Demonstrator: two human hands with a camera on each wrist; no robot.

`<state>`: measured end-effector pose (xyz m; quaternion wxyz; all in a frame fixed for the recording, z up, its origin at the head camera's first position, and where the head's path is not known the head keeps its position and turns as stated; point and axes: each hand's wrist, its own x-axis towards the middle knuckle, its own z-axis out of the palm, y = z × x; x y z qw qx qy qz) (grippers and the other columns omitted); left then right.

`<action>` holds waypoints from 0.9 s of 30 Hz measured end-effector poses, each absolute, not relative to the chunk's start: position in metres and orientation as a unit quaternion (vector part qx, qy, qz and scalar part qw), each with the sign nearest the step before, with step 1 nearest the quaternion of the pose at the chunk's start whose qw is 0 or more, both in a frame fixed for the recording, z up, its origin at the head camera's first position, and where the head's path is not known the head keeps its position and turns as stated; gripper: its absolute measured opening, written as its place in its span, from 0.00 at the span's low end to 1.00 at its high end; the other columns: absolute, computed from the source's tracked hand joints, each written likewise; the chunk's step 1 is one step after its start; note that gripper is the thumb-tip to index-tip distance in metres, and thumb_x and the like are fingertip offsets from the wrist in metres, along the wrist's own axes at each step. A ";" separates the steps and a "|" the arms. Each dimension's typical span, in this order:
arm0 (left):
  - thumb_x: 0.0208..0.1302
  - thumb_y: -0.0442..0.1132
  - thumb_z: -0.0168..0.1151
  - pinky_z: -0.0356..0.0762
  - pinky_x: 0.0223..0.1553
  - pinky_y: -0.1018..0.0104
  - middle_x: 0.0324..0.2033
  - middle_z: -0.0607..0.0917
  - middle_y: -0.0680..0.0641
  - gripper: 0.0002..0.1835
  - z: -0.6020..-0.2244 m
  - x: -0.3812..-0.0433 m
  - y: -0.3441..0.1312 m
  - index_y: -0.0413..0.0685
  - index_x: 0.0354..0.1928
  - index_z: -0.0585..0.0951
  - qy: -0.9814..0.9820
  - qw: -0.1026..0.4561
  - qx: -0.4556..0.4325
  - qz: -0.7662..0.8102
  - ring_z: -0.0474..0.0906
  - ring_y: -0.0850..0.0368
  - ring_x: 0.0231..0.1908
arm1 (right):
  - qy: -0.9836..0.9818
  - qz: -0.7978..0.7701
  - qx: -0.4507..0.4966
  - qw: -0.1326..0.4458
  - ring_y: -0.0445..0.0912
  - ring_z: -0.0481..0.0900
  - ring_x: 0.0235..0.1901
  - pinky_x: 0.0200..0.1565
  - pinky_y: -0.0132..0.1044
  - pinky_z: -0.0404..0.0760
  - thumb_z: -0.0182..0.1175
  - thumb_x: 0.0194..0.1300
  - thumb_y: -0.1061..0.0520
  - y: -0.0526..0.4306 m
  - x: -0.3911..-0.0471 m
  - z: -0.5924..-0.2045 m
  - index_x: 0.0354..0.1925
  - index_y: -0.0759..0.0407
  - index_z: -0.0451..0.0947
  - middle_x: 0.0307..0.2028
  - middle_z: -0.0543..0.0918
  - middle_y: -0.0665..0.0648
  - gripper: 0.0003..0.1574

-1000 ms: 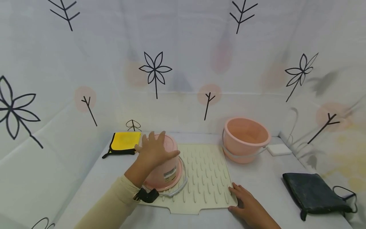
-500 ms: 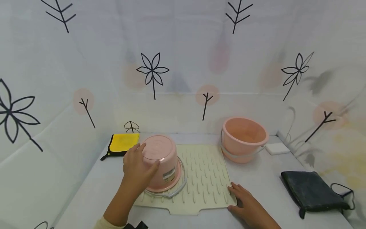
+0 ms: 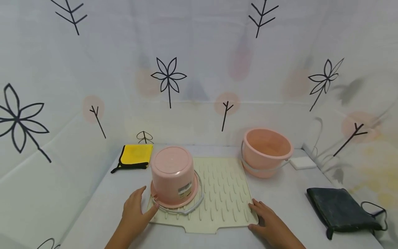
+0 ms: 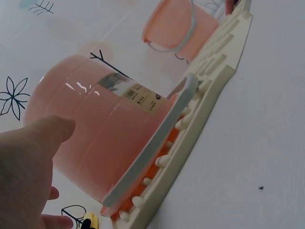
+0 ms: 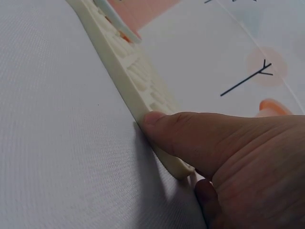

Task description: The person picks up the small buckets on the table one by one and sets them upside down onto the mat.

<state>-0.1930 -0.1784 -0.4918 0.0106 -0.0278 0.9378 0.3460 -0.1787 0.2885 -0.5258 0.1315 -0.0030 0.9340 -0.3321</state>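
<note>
A pink bucket (image 3: pixel 172 173) stands upside down on the left part of a cream drying mat (image 3: pixel 220 186) with raised ridges. Its grey handle (image 3: pixel 196 207) lies around the rim on the mat. My left hand (image 3: pixel 133 214) is beside the mat's front left corner, thumb and fingers spread, holding nothing; in the left wrist view its thumb (image 4: pixel 52 131) overlaps the bucket's side. With my right hand (image 3: pixel 268 221) I hold the mat's front right corner, the thumb (image 5: pixel 167 126) on the front edge and the fingers along the right side.
A second pink bucket (image 3: pixel 267 152) stands upright behind the mat's right side, near a flat white block (image 3: pixel 303 163). A folded yellow cloth with black trim (image 3: pixel 135 155) lies back left. At right is a black pouch (image 3: pixel 340 209) with a cord. Patterned fabric (image 3: pixel 199 69) hangs behind.
My left hand has left the upturned bucket's top and come down, toward me, to the mat's front left corner. My right hand has stayed at the mat's right corner.
</note>
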 end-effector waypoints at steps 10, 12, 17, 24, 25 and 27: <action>0.59 0.68 0.72 0.61 0.70 0.26 0.76 0.63 0.28 0.60 -0.518 -0.192 -0.181 0.37 0.80 0.57 0.933 0.045 0.004 0.357 0.59 0.25 0.75 | 0.931 -0.342 -0.006 0.128 0.72 0.52 0.78 0.72 0.73 0.57 0.79 0.53 0.39 0.290 -0.176 -0.527 0.73 0.60 0.72 0.79 0.62 0.65 0.57; 0.56 0.67 0.75 0.58 0.72 0.26 0.76 0.65 0.30 0.61 -0.521 -0.192 -0.182 0.37 0.80 0.58 0.937 0.043 0.022 0.346 0.59 0.26 0.75 | 0.932 -0.339 -0.007 0.126 0.72 0.53 0.78 0.72 0.73 0.57 0.79 0.53 0.39 0.290 -0.176 -0.526 0.73 0.60 0.72 0.79 0.63 0.65 0.56; 0.51 0.70 0.77 0.43 0.77 0.29 0.77 0.65 0.33 0.65 -0.530 -0.192 -0.186 0.40 0.80 0.58 0.944 0.049 0.074 0.317 0.56 0.28 0.77 | 0.934 -0.333 0.000 0.127 0.71 0.53 0.78 0.72 0.73 0.57 0.80 0.52 0.39 0.288 -0.177 -0.524 0.73 0.60 0.72 0.79 0.63 0.65 0.56; 0.44 0.72 0.79 0.40 0.76 0.26 0.78 0.65 0.36 0.68 -0.534 -0.191 -0.186 0.44 0.81 0.58 0.947 0.052 0.075 0.309 0.52 0.27 0.78 | 0.935 -0.332 0.000 0.126 0.71 0.53 0.79 0.72 0.72 0.58 0.80 0.52 0.39 0.286 -0.177 -0.522 0.73 0.60 0.73 0.79 0.63 0.66 0.56; 0.42 0.72 0.80 0.41 0.76 0.26 0.78 0.65 0.37 0.69 -0.534 -0.191 -0.186 0.45 0.81 0.58 0.947 0.054 0.069 0.309 0.51 0.26 0.78 | 0.935 -0.332 -0.001 0.126 0.71 0.53 0.79 0.72 0.72 0.58 0.80 0.52 0.39 0.286 -0.177 -0.522 0.73 0.60 0.73 0.79 0.63 0.65 0.56; 0.41 0.71 0.81 0.41 0.76 0.26 0.78 0.65 0.38 0.70 -0.534 -0.191 -0.185 0.46 0.81 0.58 0.948 0.058 0.059 0.306 0.50 0.26 0.78 | 0.935 -0.332 0.002 0.127 0.70 0.53 0.79 0.73 0.72 0.58 0.80 0.52 0.39 0.286 -0.176 -0.522 0.73 0.60 0.73 0.79 0.63 0.65 0.56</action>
